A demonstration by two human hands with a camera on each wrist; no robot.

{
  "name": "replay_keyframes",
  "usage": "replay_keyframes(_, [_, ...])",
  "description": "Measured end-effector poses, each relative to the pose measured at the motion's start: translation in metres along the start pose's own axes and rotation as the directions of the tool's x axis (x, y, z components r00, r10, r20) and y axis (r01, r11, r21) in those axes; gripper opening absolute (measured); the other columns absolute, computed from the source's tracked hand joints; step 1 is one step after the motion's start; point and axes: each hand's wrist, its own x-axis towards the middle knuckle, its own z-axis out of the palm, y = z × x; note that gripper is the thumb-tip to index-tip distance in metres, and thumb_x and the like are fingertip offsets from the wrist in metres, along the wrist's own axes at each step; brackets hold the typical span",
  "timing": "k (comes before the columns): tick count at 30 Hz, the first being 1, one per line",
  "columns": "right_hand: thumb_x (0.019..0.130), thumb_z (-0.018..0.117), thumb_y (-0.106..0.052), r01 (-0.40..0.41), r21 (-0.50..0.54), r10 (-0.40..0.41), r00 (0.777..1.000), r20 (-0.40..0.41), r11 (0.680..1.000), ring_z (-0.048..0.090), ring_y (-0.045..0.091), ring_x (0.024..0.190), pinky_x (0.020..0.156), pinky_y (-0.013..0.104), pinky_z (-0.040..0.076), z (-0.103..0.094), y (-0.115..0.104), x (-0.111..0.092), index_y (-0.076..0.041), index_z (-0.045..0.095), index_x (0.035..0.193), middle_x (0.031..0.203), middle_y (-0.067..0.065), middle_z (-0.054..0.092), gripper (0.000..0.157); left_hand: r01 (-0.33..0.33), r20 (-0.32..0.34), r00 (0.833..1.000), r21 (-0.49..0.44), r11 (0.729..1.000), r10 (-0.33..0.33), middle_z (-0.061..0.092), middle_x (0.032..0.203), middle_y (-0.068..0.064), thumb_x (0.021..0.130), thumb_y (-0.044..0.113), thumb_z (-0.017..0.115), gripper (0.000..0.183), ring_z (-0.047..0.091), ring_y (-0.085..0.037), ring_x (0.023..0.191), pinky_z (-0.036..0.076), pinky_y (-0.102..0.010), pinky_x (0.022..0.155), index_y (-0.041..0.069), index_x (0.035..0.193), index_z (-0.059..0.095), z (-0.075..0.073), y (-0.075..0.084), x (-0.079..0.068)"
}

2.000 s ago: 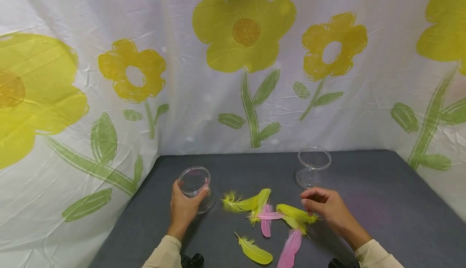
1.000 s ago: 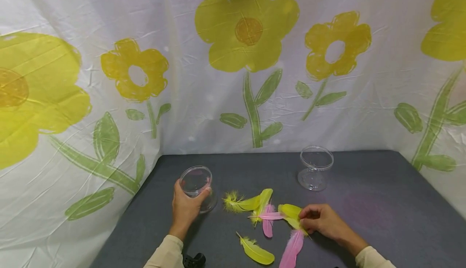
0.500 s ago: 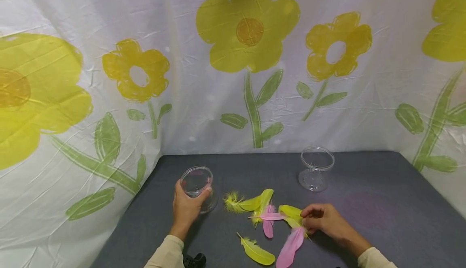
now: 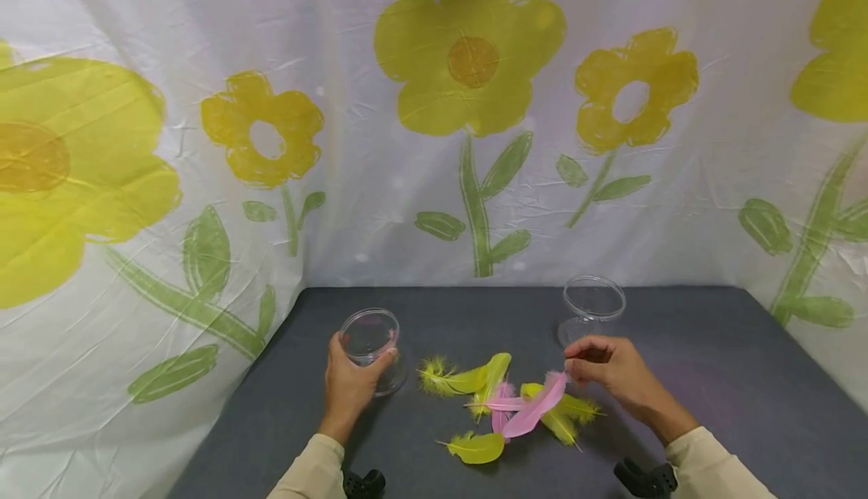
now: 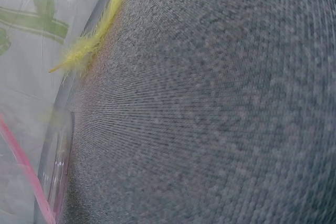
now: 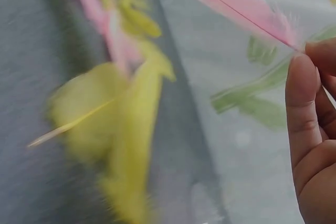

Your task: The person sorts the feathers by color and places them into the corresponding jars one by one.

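My left hand grips a clear plastic cup by its side, left of the feathers. A pink strip shows at the cup's clear wall in the left wrist view; the left hand itself is out of that view. Between thumb and index finger, my right hand pinches a pink feather by its quill tip. The feather hangs down to the left, over other feathers. Under it are crossed pink feathers and yellow feathers. A loose yellow feather lies nearer the front.
Behind the right hand stands a second clear cup, its base partly hidden. More yellow feathers lie left of centre on the dark grey table. A white curtain printed with yellow flowers encloses the table's back and sides.
My right hand came down to the feathers, took the front pink feather by its quill and raised it. The front yellow feather shifted slightly. My left hand stays on the cup.
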Motion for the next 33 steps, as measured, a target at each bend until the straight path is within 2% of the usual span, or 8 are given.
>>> replay_keyframes(4, [0.088,0.070,-0.002,0.036,-0.031,-0.036,0.999,-0.023,0.999,0.061,0.025,0.066,0.061,0.039,0.054,0.001,-0.013,0.012,0.008,0.065,0.099,0.081,0.015,0.065,0.016,-0.005,-0.007,1.000,0.001,1.000,0.005,0.040,0.140,-0.025,0.069,0.043,0.086,0.106,0.039,-0.042,0.127,0.033,-0.058,0.099,0.001,0.146,0.026,0.000,0.000,0.000])
replay_keyframes(9, [0.089,0.068,-0.003,0.097,-0.071,-0.098,0.995,-0.006,0.993,0.060,0.027,0.067,0.061,0.036,0.054,0.002,-0.029,0.026,0.007,0.065,0.099,0.082,0.018,0.064,0.014,-0.005,-0.005,1.000,0.001,1.000,0.005,0.039,0.140,-0.025,0.070,0.043,0.086,0.106,0.039,-0.043,0.127,0.033,-0.058,0.099,0.001,0.146,0.025,0.001,-0.001,-0.001])
replay_keyframes(20, [0.091,0.069,-0.009,0.110,-0.095,-0.113,0.993,-0.024,0.989,0.061,0.028,0.071,0.067,0.036,0.054,0.022,-0.056,0.057,0.006,0.065,0.102,0.086,0.018,0.064,0.019,-0.015,-0.014,1.000,0.002,1.000,0.015,0.039,0.140,-0.025,0.070,0.041,0.086,0.105,0.039,-0.043,0.126,0.033,-0.058,0.099,0.001,0.146,0.026,0.001,-0.001,0.000])
replay_keyframes(24, [0.090,0.068,-0.007,0.140,-0.060,-0.143,0.989,-0.050,0.988,0.061,0.024,0.070,0.067,0.033,0.053,0.033,-0.062,0.068,0.008,0.065,0.102,0.085,0.016,0.065,0.019,-0.009,-0.012,1.000,0.002,1.000,0.009,0.038,0.142,-0.025,0.070,0.042,0.086,0.105,0.039,-0.043,0.127,0.033,-0.058,0.099,0.001,0.146,0.026,0.000,0.000,0.000])
replay_keyframes(29, [0.089,0.068,-0.002,0.186,0.008,-0.184,0.979,-0.093,0.983,0.062,0.028,0.073,0.068,0.032,0.054,0.048,-0.064,0.081,0.011,0.064,0.102,0.086,0.016,0.065,0.018,-0.011,-0.016,1.000,-0.001,1.000,0.011,0.038,0.142,-0.024,0.070,0.041,0.086,0.105,0.039,-0.043,0.127,0.032,-0.058,0.099,0.000,0.146,0.026,0.000,0.001,0.000])
replay_keyframes(33, [0.088,0.069,-0.002,0.200,0.018,-0.195,0.970,-0.143,0.980,0.063,0.028,0.072,0.068,0.032,0.054,0.060,-0.064,0.089,0.010,0.065,0.100,0.085,0.016,0.065,0.018,0.000,-0.021,1.000,0.002,1.000,0.000,0.039,0.141,-0.024,0.069,0.041,0.086,0.105,0.039,-0.043,0.127,0.032,-0.058,0.100,0.000,0.145,0.027,0.000,0.001,-0.001])
